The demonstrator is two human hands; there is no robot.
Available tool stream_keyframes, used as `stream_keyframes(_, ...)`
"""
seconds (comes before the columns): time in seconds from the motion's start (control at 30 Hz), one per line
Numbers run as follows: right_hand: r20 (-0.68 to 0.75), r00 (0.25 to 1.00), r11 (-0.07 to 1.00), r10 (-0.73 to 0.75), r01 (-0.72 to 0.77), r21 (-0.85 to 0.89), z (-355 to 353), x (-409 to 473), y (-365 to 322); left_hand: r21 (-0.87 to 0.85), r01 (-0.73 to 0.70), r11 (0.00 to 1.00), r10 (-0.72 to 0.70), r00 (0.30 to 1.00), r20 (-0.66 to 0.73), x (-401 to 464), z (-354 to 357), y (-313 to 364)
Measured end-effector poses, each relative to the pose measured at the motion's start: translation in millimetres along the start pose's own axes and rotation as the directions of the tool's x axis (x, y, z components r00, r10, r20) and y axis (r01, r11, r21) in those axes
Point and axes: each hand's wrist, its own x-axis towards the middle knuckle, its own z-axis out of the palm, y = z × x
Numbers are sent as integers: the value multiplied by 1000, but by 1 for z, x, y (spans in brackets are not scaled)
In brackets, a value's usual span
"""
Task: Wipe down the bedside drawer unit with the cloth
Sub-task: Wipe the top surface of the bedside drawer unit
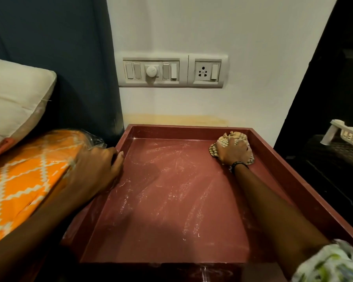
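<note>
The bedside drawer unit [171, 200] is reddish-brown, with a raised rim around a sunken top that carries pale dusty streaks. My right hand [234, 152] presses a bunched striped cloth [235, 138] into the far right corner of that top, against the rim. My left hand [99, 167] rests on the unit's left rim, its fingers curled over the edge and its thumb on the inside. It holds nothing loose.
An orange patterned bedcover [25, 180] in plastic wrap and a cream pillow [14, 98] lie directly left of the unit. A switch and socket panel [171, 71] sits on the white wall behind. A white plastic basket [348, 135] stands on dark furniture at right.
</note>
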Motion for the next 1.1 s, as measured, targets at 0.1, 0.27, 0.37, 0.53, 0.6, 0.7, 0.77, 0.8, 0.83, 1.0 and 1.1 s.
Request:
stream_keyframes(0.1, 49, 999, 1000, 5, -5, 4, 12, -16, -40, -28, 18, 999, -18, 1000, 10, 1, 0, 1)
stream_keyframes(0.27, 132, 982, 990, -134, 128, 50, 22, -45, -106, -42, 13, 999, -13, 1000, 7, 2, 2, 1)
stream_keyframes(0.37, 163, 943, 957, -290, 283, 64, 20, -46, -103, -49, 5, 999, -3, 1000, 26, 2, 4, 0)
stream_keyframes(0.53, 217, 817, 845, -534, 529, 86, 3, -34, -52, -67, 2, 998, 0, 1000, 21, 0, 1, 0)
stream_keyframes(0.6, 175, 867, 883, -467, 467, 44, 0, -27, -35, -66, 2, 998, -1, 1000, 14, -1, 1, -1)
stream_keyframes(0.7, 103, 954, 959, -281, 282, 5, 2, -23, -29, -70, 1, 998, -2, 1000, -2, 0, 2, -1)
stream_keyframes(0.77, 103, 977, 982, -188, 189, 5, 5, -26, -42, -99, 12, 995, -14, 1000, -13, 3, 2, -1)
stream_keyframes(0.8, 113, 981, 988, -157, 156, 16, 6, -29, -52, -123, 26, 992, -27, 1000, -9, 5, 2, -2)
stream_keyframes(0.83, 125, 983, 991, -134, 132, 29, 7, -33, -62, -149, 45, 988, -46, 999, -1, 7, 2, -3)
stream_keyframes(1.0, 146, 983, 994, -109, 106, 30, 18, -51, -114, -198, 104, 975, -103, 995, 16, 14, 1, -7)
stream_keyframes(1.1, 164, 962, 976, -217, 210, 58, 26, -64, -140, -206, 109, 972, -106, 994, 29, 13, -2, -5)
